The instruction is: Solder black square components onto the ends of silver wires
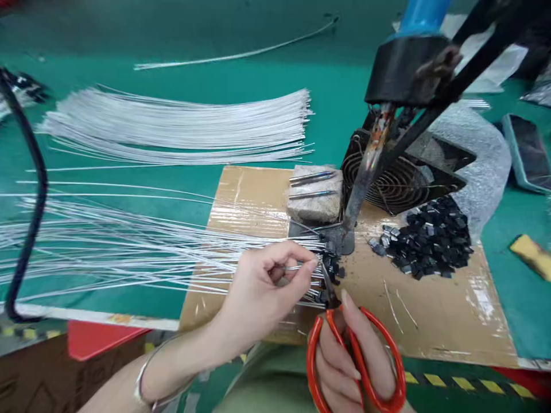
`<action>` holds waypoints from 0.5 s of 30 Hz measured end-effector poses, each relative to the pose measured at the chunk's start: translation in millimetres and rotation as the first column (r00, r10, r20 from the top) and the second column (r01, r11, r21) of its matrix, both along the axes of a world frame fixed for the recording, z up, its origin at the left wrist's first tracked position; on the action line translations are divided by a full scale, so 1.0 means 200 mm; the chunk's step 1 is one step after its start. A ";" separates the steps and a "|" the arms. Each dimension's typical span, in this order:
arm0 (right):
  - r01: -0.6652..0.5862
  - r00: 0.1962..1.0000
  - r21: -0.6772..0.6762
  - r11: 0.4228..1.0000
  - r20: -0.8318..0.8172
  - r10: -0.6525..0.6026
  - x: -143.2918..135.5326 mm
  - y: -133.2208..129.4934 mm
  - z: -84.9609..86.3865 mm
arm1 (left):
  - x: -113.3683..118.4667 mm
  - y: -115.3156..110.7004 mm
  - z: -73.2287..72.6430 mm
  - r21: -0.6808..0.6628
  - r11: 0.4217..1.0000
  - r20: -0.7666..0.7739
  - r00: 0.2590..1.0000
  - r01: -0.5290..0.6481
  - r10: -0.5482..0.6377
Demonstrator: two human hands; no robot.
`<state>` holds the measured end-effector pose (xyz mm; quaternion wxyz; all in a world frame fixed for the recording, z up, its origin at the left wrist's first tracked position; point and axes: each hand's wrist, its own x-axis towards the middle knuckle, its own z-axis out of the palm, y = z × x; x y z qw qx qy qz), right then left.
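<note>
My left hand is closed, thumb and forefinger pinching a thin white wire near its end. Red-handled scissors are in my right hand, with their blade tips close to the left fingertips at the wire end. Under and beside the left hand lie many loose white wires, their right ends bearing small black connectors. These connector ends rest on a brown cardboard sheet. Whether the blades touch the wire is too small to tell.
A soldering tool on a black arm hangs over a fan, beside a block with metal tips. Black parts are piled at right. A wire bundle lies at back left; a phone and sponge lie far right.
</note>
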<state>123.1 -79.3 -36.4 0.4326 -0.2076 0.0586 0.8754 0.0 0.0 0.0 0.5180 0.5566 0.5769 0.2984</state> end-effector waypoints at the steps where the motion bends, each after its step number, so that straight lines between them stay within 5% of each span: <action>1: -0.036 0.999 -0.005 0.999 0.014 0.036 0.01 0.00 0.00 | 0.00 0.00 0.00 0.007 1.000 0.006 1.000 0.001 -0.001; 7: -0.141 0.987 0.022 0.990 -0.072 0.142 0.06 0.02 0.01 | 0.01 0.00 -0.02 0.039 0.999 0.029 1.000 0.002 -0.003; 15: -0.074 0.978 -0.100 0.992 -0.202 0.052 0.12 0.06 0.11 | 0.00 0.00 -0.03 0.071 0.997 0.018 1.000 0.014 -0.015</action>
